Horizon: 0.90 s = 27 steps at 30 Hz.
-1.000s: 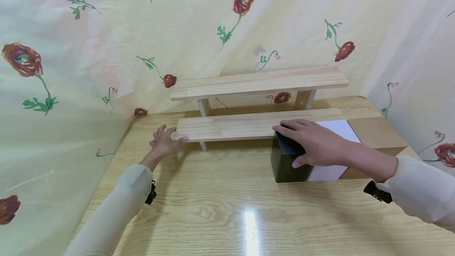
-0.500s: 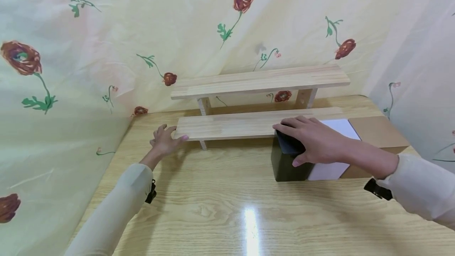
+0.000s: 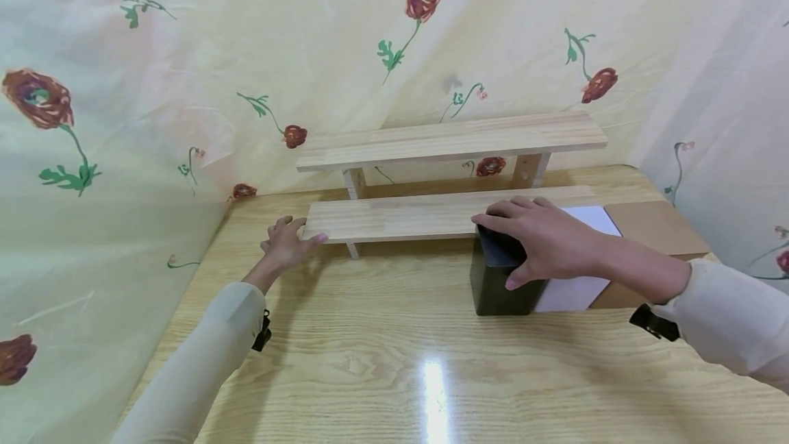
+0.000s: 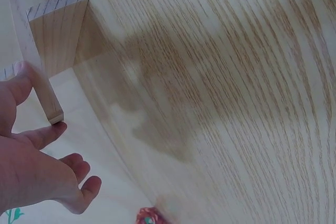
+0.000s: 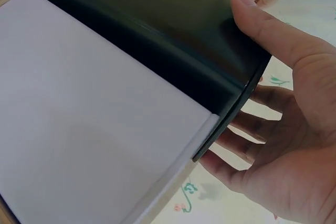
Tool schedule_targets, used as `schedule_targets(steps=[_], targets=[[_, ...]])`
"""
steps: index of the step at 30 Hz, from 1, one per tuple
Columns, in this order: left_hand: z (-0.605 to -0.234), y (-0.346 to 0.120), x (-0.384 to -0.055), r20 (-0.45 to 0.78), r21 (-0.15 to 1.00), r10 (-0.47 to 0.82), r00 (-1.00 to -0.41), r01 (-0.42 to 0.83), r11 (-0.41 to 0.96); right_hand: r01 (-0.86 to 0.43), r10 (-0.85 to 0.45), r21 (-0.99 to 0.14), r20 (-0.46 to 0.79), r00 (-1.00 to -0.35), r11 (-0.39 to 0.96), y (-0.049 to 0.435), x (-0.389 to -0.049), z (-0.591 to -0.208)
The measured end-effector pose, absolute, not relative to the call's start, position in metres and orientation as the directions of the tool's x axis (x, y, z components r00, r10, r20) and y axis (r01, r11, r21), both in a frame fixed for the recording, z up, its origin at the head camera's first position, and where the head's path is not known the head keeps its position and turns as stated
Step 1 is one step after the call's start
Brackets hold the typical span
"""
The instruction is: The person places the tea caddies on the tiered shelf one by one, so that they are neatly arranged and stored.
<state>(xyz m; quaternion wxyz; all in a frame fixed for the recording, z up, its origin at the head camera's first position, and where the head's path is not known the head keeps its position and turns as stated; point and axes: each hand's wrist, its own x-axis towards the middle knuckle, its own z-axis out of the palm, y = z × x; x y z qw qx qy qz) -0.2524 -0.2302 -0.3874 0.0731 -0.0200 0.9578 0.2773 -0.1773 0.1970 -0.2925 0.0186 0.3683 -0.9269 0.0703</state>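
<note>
A two-tier wooden shelf [image 3: 394, 218] stands at the back of the table. At the left end of its lower board is my left hand [image 3: 286, 245]; in the left wrist view the thumb and index finger [image 4: 50, 135] hold the board's corner, the other fingers off it. My right hand [image 3: 548, 238] grips the top of a black box [image 3: 502, 290], thumb [image 5: 262, 27] on one face and fingers over the top edge. Right beside that box stands a white box [image 3: 570, 297], then a brown cardboard box [image 3: 653, 225]. The right hand hides part of the black box's top.
The shelf's upper board [image 3: 450, 142] sits behind and above the lower one. Flower-printed cloth [image 3: 345, 40] hangs behind and at both sides. The light wood-grain table [image 3: 351, 368] stretches out in front, with a bright light reflection on it.
Both hands stay almost where they were, on the shelf end and the black box. The right hand has shifted very slightly upward in view.
</note>
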Motion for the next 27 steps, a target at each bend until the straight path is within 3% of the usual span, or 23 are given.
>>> schedule_targets(steps=[27], targets=[[-0.384, -0.229, -0.255, -0.166, 0.502, 0.001, -0.986, -0.084, 0.861, -0.741, -0.737, -0.088, 0.080, -0.671, 0.665, 0.169, -0.181, -0.263]])
